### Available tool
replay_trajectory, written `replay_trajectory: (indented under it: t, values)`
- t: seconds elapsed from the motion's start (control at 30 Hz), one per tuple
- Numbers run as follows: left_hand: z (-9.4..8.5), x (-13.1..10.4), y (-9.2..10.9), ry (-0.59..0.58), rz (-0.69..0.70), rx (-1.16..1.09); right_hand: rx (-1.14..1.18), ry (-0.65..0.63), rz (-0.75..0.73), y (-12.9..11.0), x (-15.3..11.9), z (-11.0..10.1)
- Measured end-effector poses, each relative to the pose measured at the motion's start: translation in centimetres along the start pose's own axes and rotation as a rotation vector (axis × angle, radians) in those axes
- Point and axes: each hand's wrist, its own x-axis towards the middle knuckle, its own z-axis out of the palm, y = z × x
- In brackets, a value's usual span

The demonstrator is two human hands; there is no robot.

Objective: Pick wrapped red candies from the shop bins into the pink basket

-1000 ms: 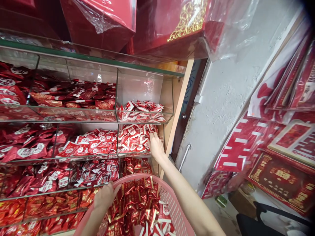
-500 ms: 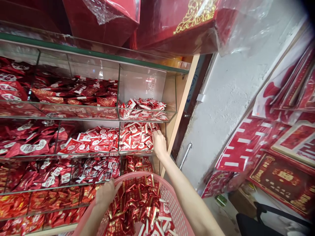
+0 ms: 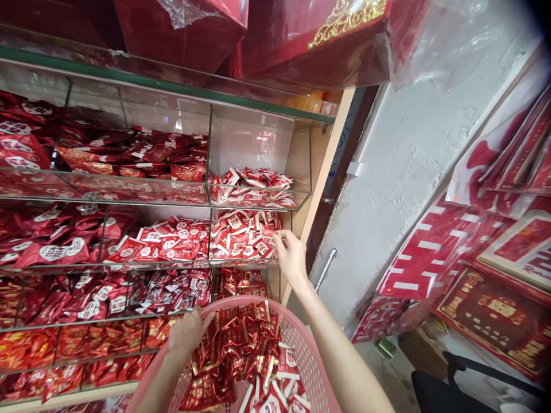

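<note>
Clasping its rim [image 3: 241,299], the left hand [image 3: 188,332] held a pink basket [image 3: 306,357] of shiny packets [image 3: 232,347] by the shelves [image 3: 172,88]; the right hand [image 3: 293,257] was beside red sachets [image 3: 241,234], its grip unclear.

Just above my right hand [image 3: 293,258], a glass shelf [image 3: 252,207] limits upward passage, and a wooden side panel [image 3: 325,166] stands close on the right. Leftward, past the packets [image 3: 241,235], a glass divider [image 3: 210,234] blocks me. Open air separates it from the pink basket [image 3: 303,338] below.
</note>
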Motion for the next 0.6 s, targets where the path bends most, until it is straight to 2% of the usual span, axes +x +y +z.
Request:
replay_trajectory:
  t: [0.13,0.23,0.33,0.4,0.5,0.6]
  values:
    - [0.0,-0.1,0.1,0.041,-0.014,0.026,0.351,-0.166,0.142,0.2,-2.3,-1.5]
    - [-0.4,-0.2,0.1,0.011,-0.002,0.031,0.439,-0.327,0.183,0.9,-4.3,-3.0]
    - [-0.6,-0.3,0.2,0.0,-0.004,0.045,0.394,-0.525,0.194,2.1,-6.6,-4.5]
    - [-0.6,-0.3,0.3,0.013,-0.011,0.053,0.281,-0.609,0.186,3.0,-8.3,-5.4]
    - [-0.4,-0.3,0.3,0.02,-0.013,0.046,0.083,-0.664,0.137,4.0,-11.0,-6.5]
    - [-0.1,-0.2,0.2,0.042,-0.001,0.05,0.03,-0.718,0.135,4.4,-13.4,-7.5]
